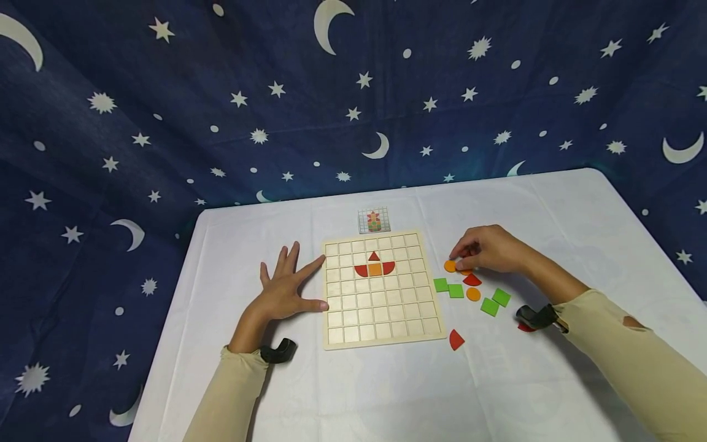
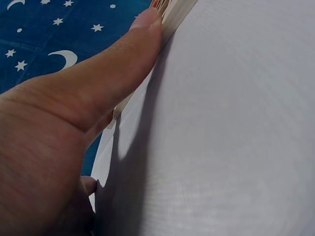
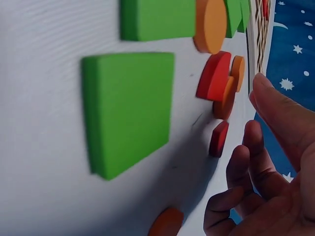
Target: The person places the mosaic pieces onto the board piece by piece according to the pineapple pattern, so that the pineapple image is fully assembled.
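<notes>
A square wooden grid board [image 1: 383, 307] lies flat on the table. On it sit a red triangle [image 1: 374, 256], an orange square [image 1: 375, 269] and two red quarter-circles [image 1: 389, 267], grouped near the upper middle. My left hand [image 1: 283, 291] rests with fingers spread, index finger and thumb [image 2: 118, 64] touching the board's left edge. Right of the board, my right hand [image 1: 491, 248] hovers low over loose pieces, thumb and fingers parted with nothing between them. Close below its fingertips are orange discs [image 1: 450, 266] and a red piece [image 3: 219, 139], the latter partly hidden in the head view.
Several green squares [image 1: 455, 291], another orange disc [image 1: 473, 294] and red quarter-circles [image 1: 456, 339] lie scattered right of the board. A small pattern card [image 1: 374, 220] is behind the board. One red piece [image 1: 526, 328] shows partly beneath the right wrist camera. A starry curtain [image 1: 353, 92] hangs behind.
</notes>
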The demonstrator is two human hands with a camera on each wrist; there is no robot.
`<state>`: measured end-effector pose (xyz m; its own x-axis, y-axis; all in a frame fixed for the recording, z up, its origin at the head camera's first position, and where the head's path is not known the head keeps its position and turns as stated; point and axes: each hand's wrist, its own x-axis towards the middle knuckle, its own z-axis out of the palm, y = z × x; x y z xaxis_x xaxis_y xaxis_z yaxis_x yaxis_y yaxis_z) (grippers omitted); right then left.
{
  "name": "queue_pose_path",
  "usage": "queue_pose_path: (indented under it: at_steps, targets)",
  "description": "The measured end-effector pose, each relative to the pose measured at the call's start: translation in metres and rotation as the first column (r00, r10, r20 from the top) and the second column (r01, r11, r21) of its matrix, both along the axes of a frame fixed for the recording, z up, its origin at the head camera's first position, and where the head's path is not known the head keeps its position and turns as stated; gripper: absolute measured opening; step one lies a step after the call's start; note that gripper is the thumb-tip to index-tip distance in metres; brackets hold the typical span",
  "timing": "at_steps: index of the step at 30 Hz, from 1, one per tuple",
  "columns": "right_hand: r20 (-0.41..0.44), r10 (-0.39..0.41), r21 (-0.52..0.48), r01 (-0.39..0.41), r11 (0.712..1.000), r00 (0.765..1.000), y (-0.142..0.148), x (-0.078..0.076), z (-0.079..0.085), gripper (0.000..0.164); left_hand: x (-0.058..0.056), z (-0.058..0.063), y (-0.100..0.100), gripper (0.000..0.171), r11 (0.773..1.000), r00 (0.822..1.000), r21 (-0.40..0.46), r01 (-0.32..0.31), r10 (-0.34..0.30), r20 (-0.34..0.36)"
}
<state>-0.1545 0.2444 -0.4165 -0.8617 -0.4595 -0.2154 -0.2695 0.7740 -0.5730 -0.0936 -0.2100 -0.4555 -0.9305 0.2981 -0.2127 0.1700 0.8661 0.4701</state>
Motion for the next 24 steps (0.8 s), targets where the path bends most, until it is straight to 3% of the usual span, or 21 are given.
queue_pose_path:
  at_steps: [13,24]
  targets:
    - [-0.038,0.021,0.0,-0.021,1.0,0.999,0.004,0.003,-0.009,0.023,0.0,-0.001,0.0,0.104,1.0,1.0,-0.004,-0.002,0.002,0.001]
    - [-0.047,0.045,-0.014,-0.045,0.999,0.998,-0.007,0.004,-0.008,0.016,0.0,-0.001,0.0,0.105,1.0,1.0,-0.008,-0.002,0.002,0.002]
